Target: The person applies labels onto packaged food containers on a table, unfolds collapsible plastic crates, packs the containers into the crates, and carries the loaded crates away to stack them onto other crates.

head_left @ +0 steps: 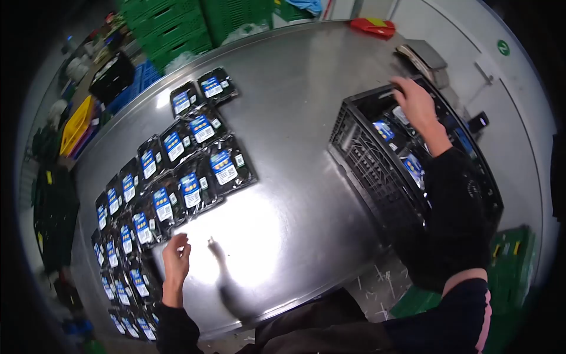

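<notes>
Over the black crate (365, 177) on the right is my right hand (418, 109), its fingers loosely bent and apart, near the far rim, with nothing visible in it. Inside the crate lie several black film-wrapped packs (414, 168) with blue-and-white labels. My left hand (175, 264) hovers by the near edge of the grouped packs, half curled, thumb apart from the fingers, and no object shows in it. Beside it, rows of black wrapped packs (141, 227) with the same labels cover the left part of the metal table (295, 118). One pack (224, 168) sits at the group's right edge.
A scale (424, 59) stands behind the crate, with a red object (373, 28) at the table's far edge. Stacked green crates (168, 29) rise beyond the table. A yellow crate (78, 127) is at far left, and a green crate (512, 259) is at lower right.
</notes>
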{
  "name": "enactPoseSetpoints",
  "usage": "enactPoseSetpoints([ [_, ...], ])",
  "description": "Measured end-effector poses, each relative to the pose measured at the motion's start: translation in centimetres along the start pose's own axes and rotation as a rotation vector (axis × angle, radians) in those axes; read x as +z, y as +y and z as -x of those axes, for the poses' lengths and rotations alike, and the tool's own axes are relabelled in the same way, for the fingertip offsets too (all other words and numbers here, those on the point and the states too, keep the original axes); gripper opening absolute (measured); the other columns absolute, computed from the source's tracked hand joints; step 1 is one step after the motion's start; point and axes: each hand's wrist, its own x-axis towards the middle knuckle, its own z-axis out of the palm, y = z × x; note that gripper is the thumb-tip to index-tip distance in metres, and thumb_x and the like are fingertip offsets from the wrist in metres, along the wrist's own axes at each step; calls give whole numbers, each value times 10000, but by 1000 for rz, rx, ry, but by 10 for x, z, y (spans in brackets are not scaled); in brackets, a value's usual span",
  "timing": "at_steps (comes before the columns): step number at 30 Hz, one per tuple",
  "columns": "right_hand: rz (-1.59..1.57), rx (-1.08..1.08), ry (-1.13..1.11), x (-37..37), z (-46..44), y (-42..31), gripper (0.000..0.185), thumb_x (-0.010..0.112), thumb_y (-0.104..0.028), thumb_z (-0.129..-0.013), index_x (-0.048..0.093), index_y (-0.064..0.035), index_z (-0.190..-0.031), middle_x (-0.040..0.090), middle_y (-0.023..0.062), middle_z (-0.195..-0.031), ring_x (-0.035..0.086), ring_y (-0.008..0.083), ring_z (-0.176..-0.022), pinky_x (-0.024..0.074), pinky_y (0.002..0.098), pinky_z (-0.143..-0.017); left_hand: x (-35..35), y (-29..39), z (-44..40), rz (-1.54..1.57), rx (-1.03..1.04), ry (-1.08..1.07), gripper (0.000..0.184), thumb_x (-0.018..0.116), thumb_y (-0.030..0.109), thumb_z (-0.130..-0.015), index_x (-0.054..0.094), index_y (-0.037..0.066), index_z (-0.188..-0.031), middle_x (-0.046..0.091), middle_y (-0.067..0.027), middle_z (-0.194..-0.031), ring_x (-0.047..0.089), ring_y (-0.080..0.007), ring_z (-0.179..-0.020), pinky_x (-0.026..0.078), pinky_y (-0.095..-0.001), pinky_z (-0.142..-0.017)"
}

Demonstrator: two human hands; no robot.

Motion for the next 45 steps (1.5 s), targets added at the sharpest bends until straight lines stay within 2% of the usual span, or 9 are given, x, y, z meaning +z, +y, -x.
enactPoseSetpoints([
  [8, -83, -228, -77, 21, 15, -112, 193, 638, -140, -774, 614, -71, -953, 582, 111, -929, 575, 304, -937, 481, 421, -796, 24, 4, -24, 190, 168, -15, 227, 580, 6, -884, 597, -27, -1108, 673, -109, -968, 640, -171, -867, 497, -274, -677],
  [18, 26, 307, 137, 1, 27, 102, 427, 649, -148, -779, 544, -31, -1177, 557, 173, -1136, 525, 356, -1099, 442, 433, -937, 115, 173, -78, 503, 434, -88, 295, 549, 92, -907, 572, -26, -1177, 620, -146, -1123, 602, -217, -1002, 477, -327, -875],
  [22, 97, 319, 199, 10, 12, 183, 479, 629, -113, -761, 498, 12, -1205, 552, 202, -1138, 506, 362, -1127, 415, 427, -972, 152, 286, -121, 413, 631, -105, 414, 488, 207, -933, 500, -5, -1289, 536, -181, -1292, 524, -305, -1171, 369, -395, -1027],
  [25, 90, 206, 259, 24, -13, 227, 435, 595, -106, -771, 514, 11, -1181, 575, 209, -1126, 528, 367, -1092, 418, 448, -937, 188, 364, -161, 354, 802, -76, 443, 464, 283, -960, 493, -11, -1290, 528, -143, -1318, 506, -248, -1191, 361, -354, -1026],
  [28, 76, 283, 197, 41, -35, 255, 336, 553, -243, -874, 539, -4, -1111, 612, 197, -1057, 570, 378, -1020, 430, 461, -908, 224, 419, -198, 351, 679, -279, 475, 535, 296, -919, 512, -17, -1276, 539, -189, -1305, 495, -313, -1231, 347, -372, -1047],
  [32, -9, 538, -193, 44, -50, 260, 583, 293, -513, -968, 631, -51, -1079, 647, 185, -1075, 598, 362, -1026, 456, 466, -888, 255, 451, -210, -58, 704, -444, 434, 558, 308, -908, 562, -11, -1203, 651, -251, -1030, 643, -360, -977, 477, -386, -861],
  [34, -72, 532, -173, 52, -56, 256, 676, 243, -571, -955, 685, -60, -987, 662, 176, -1049, 606, 361, -1011, 463, 464, -880, 262, 447, -209, 20, 734, -353, 347, 588, 258, -901, 598, 8, -1142, 655, -246, -864, 651, -396, -813, 499, -400, -724],
  [40, -83, 396, -162, 50, -52, 248, 682, 294, -580, -939, 691, -28, -885, 664, 231, -884, 621, 403, -900, 480, 481, -826, 260, 440, -187, -60, 716, -155, 229, 599, 201, -900, 633, 9, -1019, 614, -237, -725, 629, -383, -675, 471, -406, -618],
  [45, -101, 303, -228, 38, -43, 240, 547, 397, -480, -920, 645, 6, -891, 655, 237, -851, 619, 413, -884, 478, 496, -819, 237, 441, -168, -125, 485, -261, 220, 584, 199, -911, 624, -8, -975, 590, -232, -676, 604, -365, -613, 441, -411, -572],
])
